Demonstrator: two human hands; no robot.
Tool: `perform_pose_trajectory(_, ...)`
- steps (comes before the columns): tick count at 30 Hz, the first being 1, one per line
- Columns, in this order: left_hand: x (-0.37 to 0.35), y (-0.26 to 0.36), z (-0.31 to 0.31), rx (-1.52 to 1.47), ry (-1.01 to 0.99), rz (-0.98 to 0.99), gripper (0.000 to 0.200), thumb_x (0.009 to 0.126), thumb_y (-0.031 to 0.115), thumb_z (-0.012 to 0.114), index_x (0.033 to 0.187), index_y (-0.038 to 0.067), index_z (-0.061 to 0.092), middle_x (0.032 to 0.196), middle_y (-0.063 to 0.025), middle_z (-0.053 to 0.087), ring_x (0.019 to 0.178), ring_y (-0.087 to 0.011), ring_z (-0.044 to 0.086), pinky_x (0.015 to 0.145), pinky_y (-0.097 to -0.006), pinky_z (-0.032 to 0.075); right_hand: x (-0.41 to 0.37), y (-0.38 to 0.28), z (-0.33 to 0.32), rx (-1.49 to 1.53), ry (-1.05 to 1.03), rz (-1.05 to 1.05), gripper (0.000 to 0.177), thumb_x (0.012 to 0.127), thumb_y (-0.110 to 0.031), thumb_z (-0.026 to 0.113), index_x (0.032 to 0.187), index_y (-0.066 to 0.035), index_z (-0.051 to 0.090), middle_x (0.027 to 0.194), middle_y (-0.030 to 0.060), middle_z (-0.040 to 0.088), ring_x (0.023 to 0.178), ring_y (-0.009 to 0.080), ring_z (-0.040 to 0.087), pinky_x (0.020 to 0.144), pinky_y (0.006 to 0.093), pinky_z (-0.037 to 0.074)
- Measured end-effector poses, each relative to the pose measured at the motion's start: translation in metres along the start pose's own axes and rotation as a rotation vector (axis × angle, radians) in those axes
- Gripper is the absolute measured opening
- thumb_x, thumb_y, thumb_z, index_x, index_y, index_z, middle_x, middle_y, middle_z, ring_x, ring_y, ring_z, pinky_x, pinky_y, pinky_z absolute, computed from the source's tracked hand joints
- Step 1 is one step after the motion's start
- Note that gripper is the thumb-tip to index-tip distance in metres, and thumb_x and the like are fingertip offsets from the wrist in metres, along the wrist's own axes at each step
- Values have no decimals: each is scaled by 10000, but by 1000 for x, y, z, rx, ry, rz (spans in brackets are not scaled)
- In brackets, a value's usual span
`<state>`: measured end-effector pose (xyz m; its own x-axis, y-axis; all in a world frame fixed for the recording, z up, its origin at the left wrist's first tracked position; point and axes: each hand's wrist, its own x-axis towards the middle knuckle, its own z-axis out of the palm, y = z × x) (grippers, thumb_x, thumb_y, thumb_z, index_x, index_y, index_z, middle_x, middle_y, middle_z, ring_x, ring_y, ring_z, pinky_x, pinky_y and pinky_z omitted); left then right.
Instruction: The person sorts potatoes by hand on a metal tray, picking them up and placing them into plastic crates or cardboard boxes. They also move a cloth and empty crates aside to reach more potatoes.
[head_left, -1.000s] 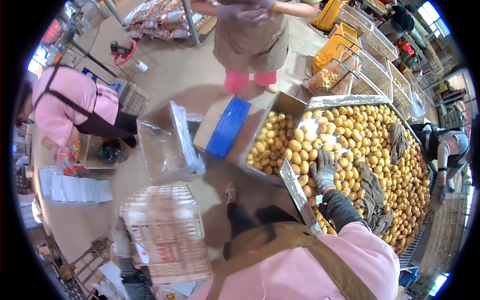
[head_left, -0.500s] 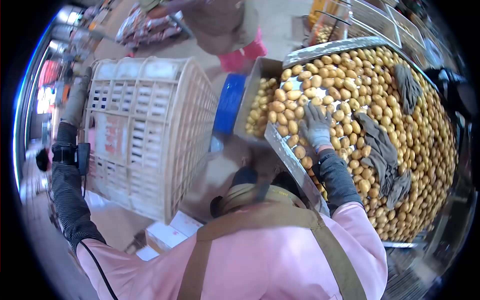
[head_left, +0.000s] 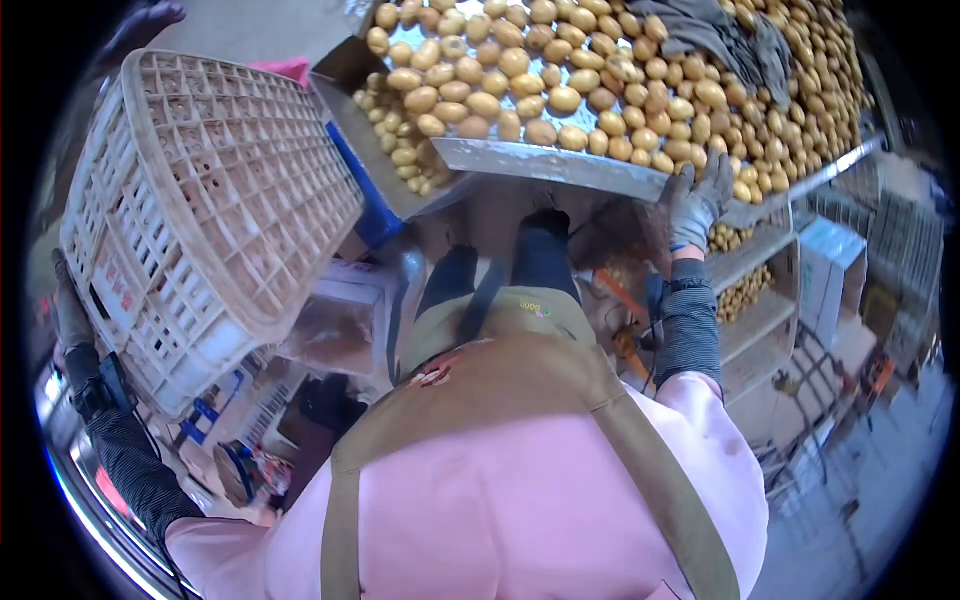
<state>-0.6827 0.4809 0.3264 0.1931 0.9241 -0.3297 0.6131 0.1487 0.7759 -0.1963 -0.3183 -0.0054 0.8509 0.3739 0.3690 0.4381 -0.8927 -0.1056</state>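
Observation:
My left hand point(head_left: 72, 312), in a dark grey glove, grips the outer side of a white slatted plastic crate point(head_left: 235, 170). The crate is tilted, and part of my fingers is hidden against it. My right hand point(head_left: 697, 205), in a grey glove, rests on the metal rim point(head_left: 570, 165) of a sorting table, its fingers apart and holding nothing. Many small yellow-brown oval fruits point(head_left: 515, 62), perhaps potatoes, cover the table just beyond that hand. A dark grey cloth point(head_left: 700, 25) lies on top of them.
An open box point(head_left: 385, 175) with smaller round produce stands at the table's left corner, beside a blue container point(head_left: 370, 205). Shelves point(head_left: 755, 250) under the table hold more produce. A light-blue carton point(head_left: 832, 270) stands at right. Another person's hand point(head_left: 150, 20) shows at upper left.
The view has turned right and down. My right hand has moved off the fruits back to the table's rim. The crate in my left hand now leans differently, showing its perforated face.

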Motion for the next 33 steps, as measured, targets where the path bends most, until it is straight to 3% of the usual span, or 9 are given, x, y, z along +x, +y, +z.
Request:
perform_pose_trajectory(5, 53, 2, 19, -72, -272, -81, 810, 972, 672, 476, 1487, 47, 461, 1392, -85, 588, 1154, -211, 615, 1033, -340, 477, -61, 30, 18, -153, -102, 104, 645, 988, -472, 496, 1556, -201, 356, 1616, 131, 311, 1478, 373, 280, 1186, 579, 186)
perform_pose_trajectory(12, 180, 2, 16, 64, -68, -158, 723, 1003, 610, 467, 1488, 74, 450, 1473, -110, 510, 1241, -247, 571, 1053, -398, 482, -64, 41, 21, -94, -35, 82, 631, 917, -490, 571, 1504, -305, 430, 1576, 89, 354, 1470, 341, 280, 1143, 653, 174)
perform_pose_trajectory(18, 206, -38, 82, 617, 293, 658, 651, 999, 421, 586, 1526, 105, 371, 1468, -147, 511, 1260, -298, 541, 1090, -408, 434, -63, 34, 11, -153, -121, 131, 646, 960, -508, 572, 1513, -211, 422, 1619, 134, 291, 1499, 406, 210, 1191, 613, 145)
perform_pose_trajectory(21, 152, -28, 134, 1012, 367, 956, 601, 1019, 345, 574, 1503, 34, 402, 1458, -170, 520, 1294, -325, 509, 1117, -397, 384, -72, 39, 3, 262, -6, 146, 680, 931, -493, 593, 1515, -193, 418, 1589, 153, 330, 1460, 379, 285, 1174, 621, 161)
perform_pose_trajectory(23, -17, -15, 273, 775, 47, 1020, 574, 1031, 290, 566, 1499, 4, 401, 1455, -177, 521, 1315, -335, 490, 1129, -393, 356, -86, 43, -7, 628, 364, 185, 505, 991, -312, 582, 1459, -150, 485, 1469, 153, 450, 1356, 376, 424, 1143, 519, 301)
perform_pose_trajectory(25, -164, -44, 402, 679, -286, 1145, 517, 1023, 184, 569, 1479, -7, 422, 1447, -174, 517, 1334, -327, 470, 1140, -405, 338, -147, 15, -12, 609, 586, 670, 337, 1041, -132, 507, 1369, -52, 512, 1367, 163, 518, 1290, 293, 482, 1114, 429, 370)
perform_pose_trajectory(28, -277, -112, 546, 624, -519, 1432, 431, 1053, 185, 490, 1437, -10, 462, 1459, -164, 493, 1343, -307, 454, 1140, -422, 339, -310, -17, 100, 513, -156, 752, 245, 976, -173, 546, 1185, -79, 633, 1216, 157, 626, 1140, 299, 595, 979, 423, 466)
perform_pose_trajectory(31, -269, -174, 600, 501, -506, 1308, 515, 1084, 341, 351, 1422, -25, 485, 1453, -172, 505, 1313, -308, 479, 1112, -410, 374, -434, -32, 214, 69, -932, -218, 220, 911, -213, 585, 1001, -106, 755, 1065, 152, 734, 990, 305, 708, 844, 416, 563)
perform_pose_trajectory(33, -259, -196, 610, 470, -416, 1170, 584, 1077, 395, 294, 1405, -39, 506, 1441, -182, 519, 1287, -309, 505, 1086, -407, 403, -501, -36, 319, 238, -1034, 162, 225, 893, -208, 590, 1005, -129, 769, 1058, 120, 746, 995, 281, 714, 823, 416, 572)
